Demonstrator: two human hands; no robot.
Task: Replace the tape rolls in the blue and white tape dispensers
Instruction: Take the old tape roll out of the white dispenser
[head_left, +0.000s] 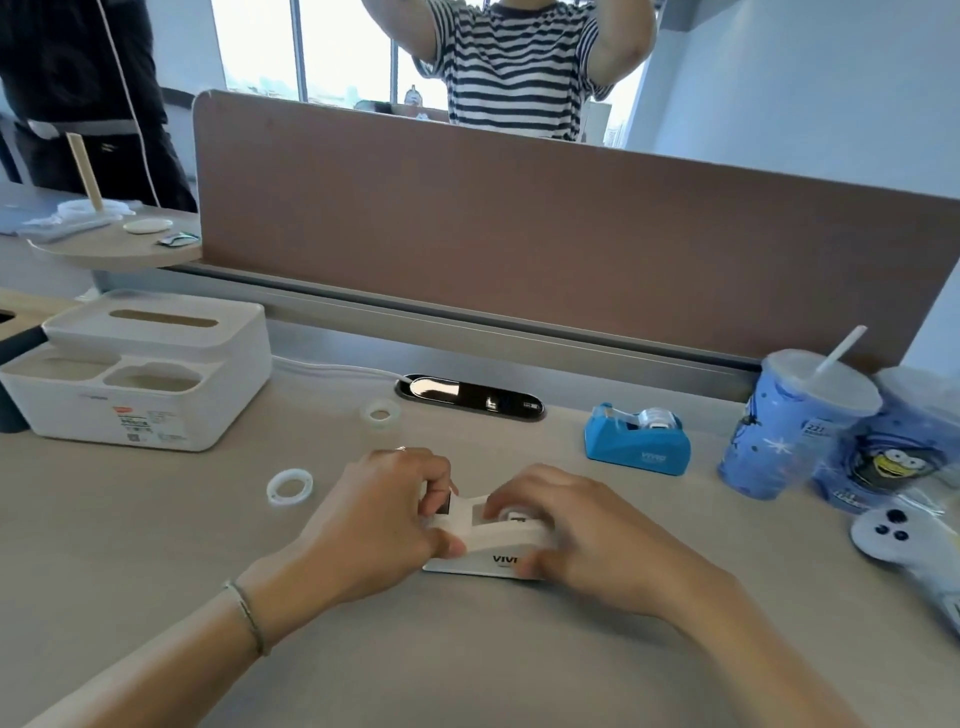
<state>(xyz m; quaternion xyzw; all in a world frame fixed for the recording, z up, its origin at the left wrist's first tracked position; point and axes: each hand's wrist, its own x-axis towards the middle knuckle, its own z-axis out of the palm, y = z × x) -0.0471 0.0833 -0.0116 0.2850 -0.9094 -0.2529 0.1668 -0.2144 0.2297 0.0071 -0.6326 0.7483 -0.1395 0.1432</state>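
A white tape dispenser (480, 548) sits on the desk in front of me. My left hand (379, 514) grips its cutter end. My right hand (576, 525) wraps its rear end, fingers over the roll slot, where a bit of a tape roll (511, 515) shows. The blue tape dispenser (638, 441) stands to the right, farther back, with a clear roll in it. Two loose tape rings lie on the desk: a whitish ring (290, 486) left of my hands and a clear ring (380, 414) farther back.
A white desk organiser (140, 374) stands at the left. A blue cup with a straw (789, 421) and a blue printed bag (893, 452) crowd the right edge. A brown partition (519, 223) backs the desk, with a person in a striped shirt behind it. A cable port (470, 397) lies in the desk.
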